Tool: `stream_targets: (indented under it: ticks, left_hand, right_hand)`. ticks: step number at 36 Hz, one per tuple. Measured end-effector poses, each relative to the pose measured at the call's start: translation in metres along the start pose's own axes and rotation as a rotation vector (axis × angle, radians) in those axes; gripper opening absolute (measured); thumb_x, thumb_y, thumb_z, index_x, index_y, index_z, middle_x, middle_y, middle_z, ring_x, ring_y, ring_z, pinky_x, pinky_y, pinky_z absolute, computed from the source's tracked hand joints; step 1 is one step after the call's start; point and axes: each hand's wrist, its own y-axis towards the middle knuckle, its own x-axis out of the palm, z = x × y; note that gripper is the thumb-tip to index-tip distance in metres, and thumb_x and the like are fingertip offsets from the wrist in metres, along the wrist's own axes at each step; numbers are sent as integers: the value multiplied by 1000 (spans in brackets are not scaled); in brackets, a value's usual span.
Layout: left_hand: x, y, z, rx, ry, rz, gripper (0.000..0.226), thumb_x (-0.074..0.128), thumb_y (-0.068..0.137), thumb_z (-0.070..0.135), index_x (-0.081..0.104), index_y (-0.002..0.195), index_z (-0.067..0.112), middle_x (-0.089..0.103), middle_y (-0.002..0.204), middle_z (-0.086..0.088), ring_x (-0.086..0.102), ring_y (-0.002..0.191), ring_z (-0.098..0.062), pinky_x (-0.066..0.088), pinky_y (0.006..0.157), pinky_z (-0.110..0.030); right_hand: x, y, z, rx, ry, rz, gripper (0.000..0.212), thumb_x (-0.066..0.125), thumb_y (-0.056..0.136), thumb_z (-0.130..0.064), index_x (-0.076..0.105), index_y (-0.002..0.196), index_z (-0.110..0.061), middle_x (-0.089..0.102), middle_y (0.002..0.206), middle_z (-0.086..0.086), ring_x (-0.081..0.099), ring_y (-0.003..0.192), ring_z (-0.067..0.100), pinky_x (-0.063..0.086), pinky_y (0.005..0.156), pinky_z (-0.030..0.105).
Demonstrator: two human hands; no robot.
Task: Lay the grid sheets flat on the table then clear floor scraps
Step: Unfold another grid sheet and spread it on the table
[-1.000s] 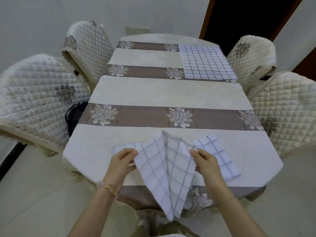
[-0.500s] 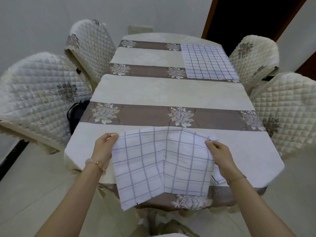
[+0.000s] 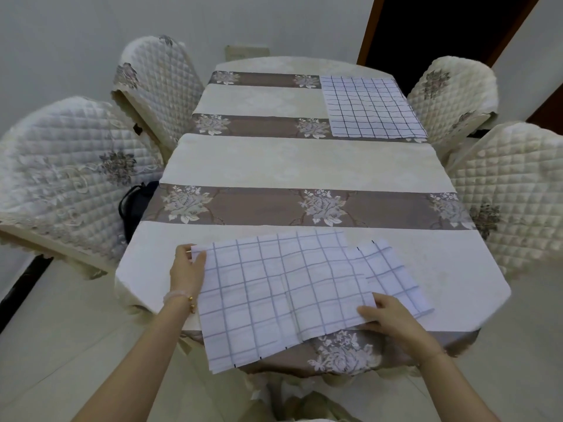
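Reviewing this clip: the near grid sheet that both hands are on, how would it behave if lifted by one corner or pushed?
Likely floppy: the near grid sheet shows soft fold ridges and its front corner hangs over the table edge. Probably light, since the left hand pinches just a corner. Pushed, it may bunch or slide on the smooth tablecloth.

No writing can be read

The near grid sheet (image 3: 283, 287), between the left hand (image 3: 187, 269) and the right hand (image 3: 387, 318), bears only ruled lines and small black edge ticks. The far grid sheet (image 3: 371, 108), well beyond the right hand, shows ruled lines alone. The bench cloth (image 3: 304, 166) and chair covers (image 3: 61, 178) carry flower motifs. A wall plate (image 3: 246, 51) beyond both hands is too blurred to read.
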Motion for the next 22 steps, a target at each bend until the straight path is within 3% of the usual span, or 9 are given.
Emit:
stream_targets:
  ticks: [3, 5, 8, 11, 14, 16, 18, 20, 22]
  left_hand:
    - [6, -13, 4, 231, 240, 87, 33, 50, 92, 7, 47, 125, 2, 52, 122, -15, 48, 114, -32, 39, 94, -39]
    - [14, -23, 5, 380, 337, 95, 35, 54, 89, 1, 50, 124, 0, 52, 125, -18, 46, 118, -35, 34, 100, -35]
    - [31, -38, 3, 627, 468, 85, 35, 59, 83, -5, 57, 117, -1, 54, 126, -20, 44, 123, -40, 31, 107, -41]
    - [50, -60, 5, 777, 488, 7, 29, 60, 85, 2, 60, 114, 6, 53, 132, -12, 35, 132, -29, 27, 113, -46]
    - [68, -89, 13, 762, 354, -310, 27, 55, 91, 19, 58, 118, 15, 54, 127, 3, 40, 125, -7, 28, 112, -28]
    - [79, -107, 17, 720, 306, -488, 31, 54, 92, 30, 54, 122, 21, 51, 124, 12, 44, 119, 0, 33, 103, -14]
    - [88, -120, 19, 643, 259, -591, 37, 58, 89, 36, 52, 124, 24, 51, 124, 15, 46, 115, 3, 31, 95, -1]
    - [94, -128, 21, 513, 166, -668, 41, 64, 85, 35, 52, 123, 25, 55, 122, 14, 51, 111, 3, 39, 92, -6]
    - [95, -133, 23, 456, 94, -689, 35, 66, 84, 28, 56, 117, 26, 62, 114, 11, 57, 101, 1, 48, 86, -15]
  right_hand:
    - [-3, -3, 0, -32, 36, 12, 21, 69, 82, -20, 53, 80, -6, 52, 80, 18, 67, 80, 35, 59, 76, 38]
    - [-3, -5, -2, -65, 28, 21, 32, 73, 75, -30, 47, 74, -11, 36, 75, 12, 52, 66, 28, 52, 68, 33]
    - [1, -5, -4, -101, 50, 25, 42, 72, 81, -27, 36, 67, -9, 23, 70, 14, 34, 64, 21, 39, 63, 31]
    - [10, -4, -9, -117, 97, 10, 39, 71, 82, -24, 37, 68, -10, 25, 71, 11, 36, 66, 22, 45, 59, 24]
    - [20, -8, -17, -131, 106, -10, 37, 70, 83, -25, 39, 69, -10, 28, 72, 12, 39, 67, 21, 49, 57, 17]
    - [28, -13, -23, -144, 90, -39, 36, 70, 83, -25, 43, 65, -9, 33, 67, 12, 43, 64, 20, 48, 55, 16]
    - [36, -18, -29, -164, 93, -71, 36, 70, 83, -23, 53, 52, -18, 44, 55, 0, 49, 53, 11, 45, 51, 17]
    - [41, -20, -31, -194, 114, -102, 28, 69, 84, -22, 68, 56, -24, 62, 56, -8, 62, 55, 8, 50, 55, 23]
    - [46, -23, -35, -197, 112, -104, 10, 68, 84, -24, 75, 88, -19, 76, 82, 3, 72, 80, 19, 58, 73, 37]
